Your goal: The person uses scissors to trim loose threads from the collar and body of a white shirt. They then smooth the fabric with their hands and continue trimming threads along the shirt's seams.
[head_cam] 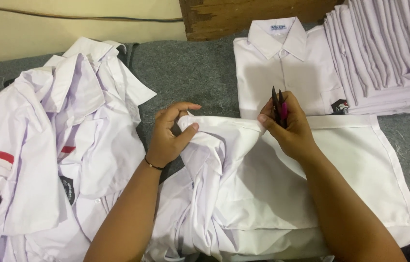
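Two hands work one white shirt spread on the grey surface. The left hand has its fingers clamped on a bunched edge of the cloth, thumb pressing from below. The right hand pins the same edge further along, its fingers closed on both the fabric and a small pair of dark snips with a pink grip, blades pointing away from the wrist.

Beyond the right fingers lies a folded shirt, collar up, and next to it a tall stack of folded ones. Beside the left fingers sits a loose heap of unfolded shirts with badges and red-and-white patches.

Judging by this layout, many shirts look finished and folded, several remain in the heap, and the one in hand is partway through, not yet folded.
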